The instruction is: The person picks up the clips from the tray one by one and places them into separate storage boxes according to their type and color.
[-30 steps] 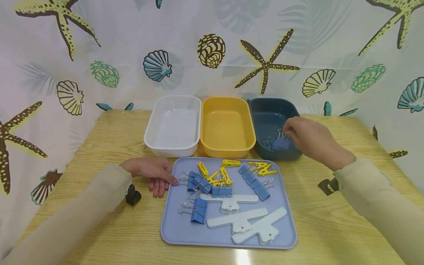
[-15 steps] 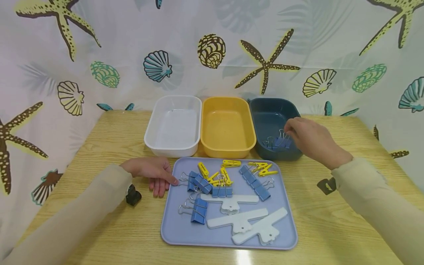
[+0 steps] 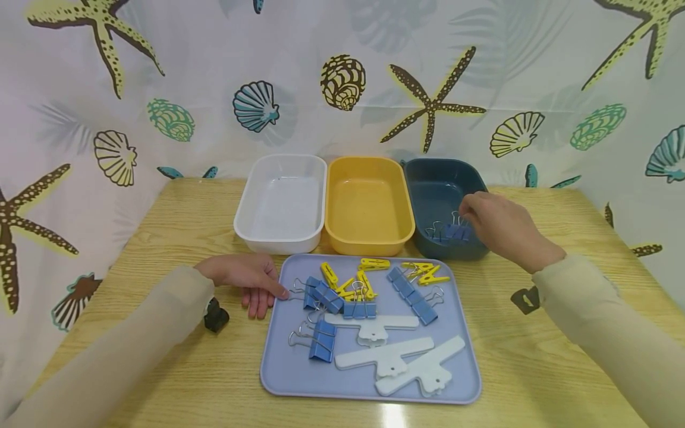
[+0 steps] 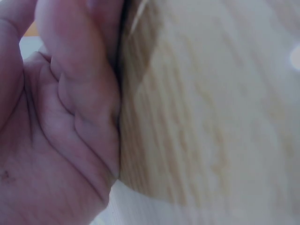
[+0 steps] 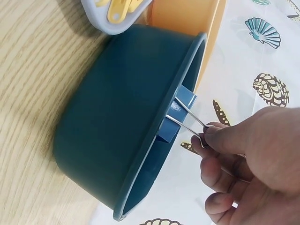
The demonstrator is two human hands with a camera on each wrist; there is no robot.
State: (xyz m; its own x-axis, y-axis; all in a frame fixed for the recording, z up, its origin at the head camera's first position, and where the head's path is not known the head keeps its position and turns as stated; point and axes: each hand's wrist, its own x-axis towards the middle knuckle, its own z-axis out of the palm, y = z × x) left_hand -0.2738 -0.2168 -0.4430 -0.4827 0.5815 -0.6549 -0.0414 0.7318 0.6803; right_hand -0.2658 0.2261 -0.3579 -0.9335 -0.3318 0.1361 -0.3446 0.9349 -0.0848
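My right hand (image 3: 500,226) is over the right part of the dark teal bin (image 3: 439,178). In the right wrist view its thumb and finger pinch the wire handle of a blue binder clip (image 5: 180,110), whose body hangs partly below the bin's rim. Another binder clip (image 3: 436,233) lies in the bin beside it. My left hand (image 3: 246,278) rests on the table at the left side of the lavender tray (image 3: 289,380), thumb at the tray's edge near a clip's wire handle. On the tray are several blue binder clips (image 3: 321,342), yellow clothespins (image 3: 374,264) and white wide clips (image 3: 374,356).
A white bin (image 3: 280,208) and a yellow bin (image 3: 369,208) stand in a row with the teal one, behind the tray. All sit on a wood-grain table (image 3: 187,208). A patterned cloth (image 3: 299,35) hangs behind.
The right hand and the pinched binder clip have sunk very slightly in the teal bin. My left hand and the things on the tray stay where they were.
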